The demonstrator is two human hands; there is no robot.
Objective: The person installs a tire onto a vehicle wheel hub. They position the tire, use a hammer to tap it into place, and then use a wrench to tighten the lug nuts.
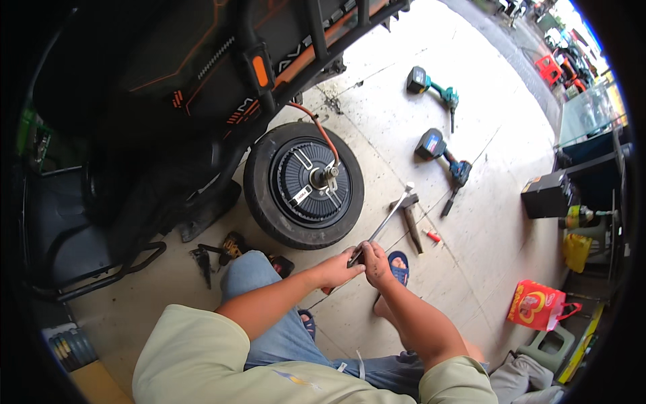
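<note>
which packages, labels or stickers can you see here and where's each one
Red carton: floor at lower right, boxy, red with a yellow and white picture and a red handle.
Black box: floor at right, rectangular, black with an orange strip on top.
Yellow bag: right edge, below the black box, plain yellow.
White label: on the wheel hub, small white rectangle.
Blue label: on a power tool's battery, centre right.

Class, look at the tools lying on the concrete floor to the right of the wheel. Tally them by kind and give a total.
Cordless power tools: 2, one farther away and one nearer
Hammers: 1
Small red-handled tools: 1
Total: 4
The long metal wrench held in both hands is not counted.
</note>
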